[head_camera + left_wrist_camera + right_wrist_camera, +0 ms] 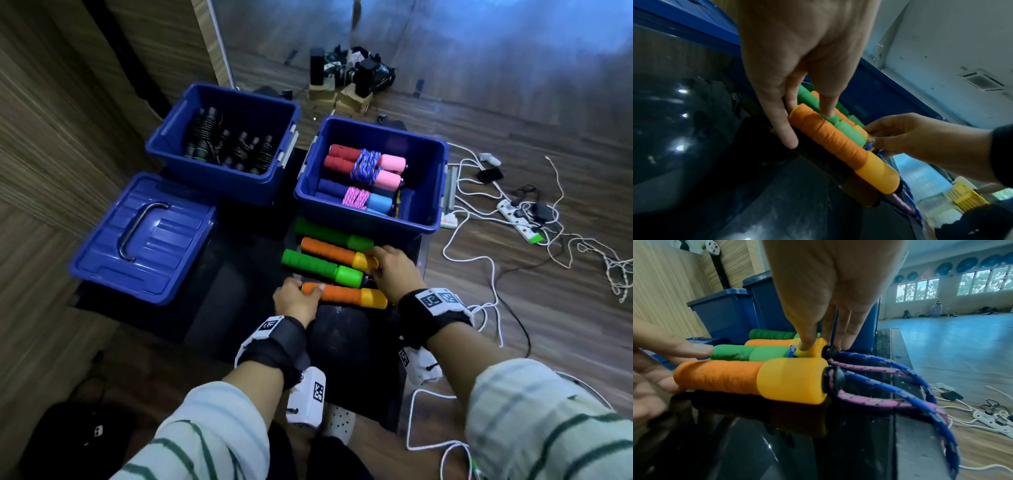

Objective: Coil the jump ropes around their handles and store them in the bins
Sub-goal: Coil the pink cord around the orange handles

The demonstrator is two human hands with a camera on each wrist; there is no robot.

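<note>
Jump ropes with orange and green foam handles lay in a row on the dark glossy table (219,274), just before the blue plastic bin (371,219) that already held coiled ropes. In the head view my left hand (297,301) rested with relaxed fingers on the nearest orange foam handle (344,294). My right hand (392,269) reached over the second orange foam handle (337,253). I judged it best to bring both orange handles together first, then wind the cord tightly.

From the left wrist, my left fingers (785,129) lay straight along the end of the nearest handle and did not grip it.

From the right wrist, my right fingertips (807,344) pressed on the yellow cap (813,348) of the second handle, not closed around it. The blue and pink braided cords (900,382) hung over the right edge of the table. That edge was very near, so a handle could roll off. Free room was to the left, beside the blue lid (140,236).
</note>
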